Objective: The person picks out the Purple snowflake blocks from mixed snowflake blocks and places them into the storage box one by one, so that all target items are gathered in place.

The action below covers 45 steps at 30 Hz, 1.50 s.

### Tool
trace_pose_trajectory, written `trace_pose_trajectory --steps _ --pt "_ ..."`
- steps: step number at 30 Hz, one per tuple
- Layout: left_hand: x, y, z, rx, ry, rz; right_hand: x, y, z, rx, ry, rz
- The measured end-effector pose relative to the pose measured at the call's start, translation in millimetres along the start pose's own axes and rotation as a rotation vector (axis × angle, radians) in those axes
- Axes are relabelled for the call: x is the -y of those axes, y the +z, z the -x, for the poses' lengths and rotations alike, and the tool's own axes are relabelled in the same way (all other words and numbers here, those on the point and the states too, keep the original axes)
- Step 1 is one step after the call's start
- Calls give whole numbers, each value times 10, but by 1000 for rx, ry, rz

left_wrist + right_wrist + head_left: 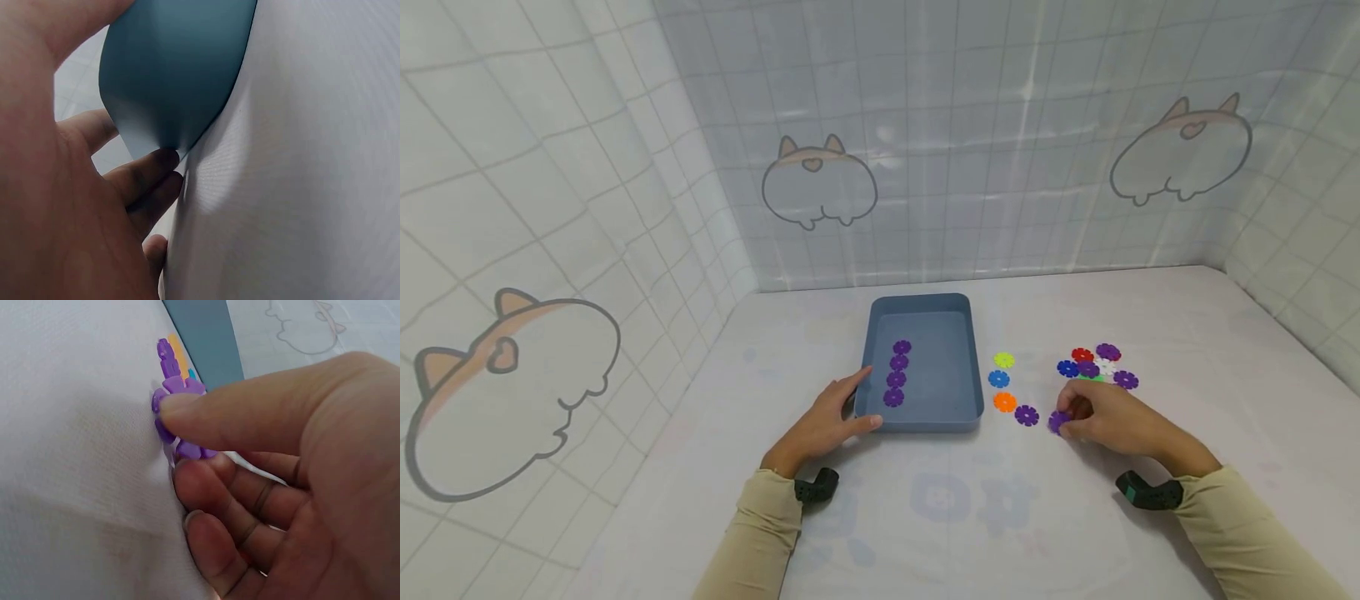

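A blue-grey tray (943,358) holds a column of several purple snowflake discs (896,379). My left hand (826,421) grips the tray's near left corner, thumb at the front rim and fingers along the left wall. In the left wrist view, fingertips (164,159) touch the outside of the tray's corner (175,75). Right of the tray, my right hand (1112,419) pinches one purple snowflake disc (1057,422) between thumb and fingers. The right wrist view shows that disc (187,450) close to the tabletop, partly covered by the thumb.
Between tray and right hand lie a yellow disc (1003,360), a blue disc (998,379), an orange disc (1004,402) and a purple disc (1027,415). Beyond the right hand is a mixed cluster with a red disc (1082,355) and a dark blue disc (1067,368). Tile-patterned sheeting (940,217) stands behind.
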State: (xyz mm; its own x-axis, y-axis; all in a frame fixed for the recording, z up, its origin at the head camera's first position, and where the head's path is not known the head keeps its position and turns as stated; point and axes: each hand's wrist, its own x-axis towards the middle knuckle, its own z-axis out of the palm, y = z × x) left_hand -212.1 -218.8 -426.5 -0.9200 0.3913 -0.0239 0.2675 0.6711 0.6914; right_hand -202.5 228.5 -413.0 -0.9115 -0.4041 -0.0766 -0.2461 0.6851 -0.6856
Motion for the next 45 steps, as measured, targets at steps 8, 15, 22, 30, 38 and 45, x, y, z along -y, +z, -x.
trace_pose_trajectory --steps 8,15,22,30,38,45 --pt "-4 12 6 -2 -8 0 26 -27 -62 -80 -18 -144" --pt "-11 -3 10 -7 -13 0 127 5 -207 -106 36 -268" --pt "16 1 9 -4 -10 13 227 53 -428 -95 7 -418" --pt "-9 -8 -6 -4 -19 5 458 58 -759 -43 -18 -462" --pt "-17 -9 -20 -5 -12 0 746 58 -1185 23 -80 -592" --pt "-16 -2 2 -5 -11 13 904 188 -1510 25 -81 -613"
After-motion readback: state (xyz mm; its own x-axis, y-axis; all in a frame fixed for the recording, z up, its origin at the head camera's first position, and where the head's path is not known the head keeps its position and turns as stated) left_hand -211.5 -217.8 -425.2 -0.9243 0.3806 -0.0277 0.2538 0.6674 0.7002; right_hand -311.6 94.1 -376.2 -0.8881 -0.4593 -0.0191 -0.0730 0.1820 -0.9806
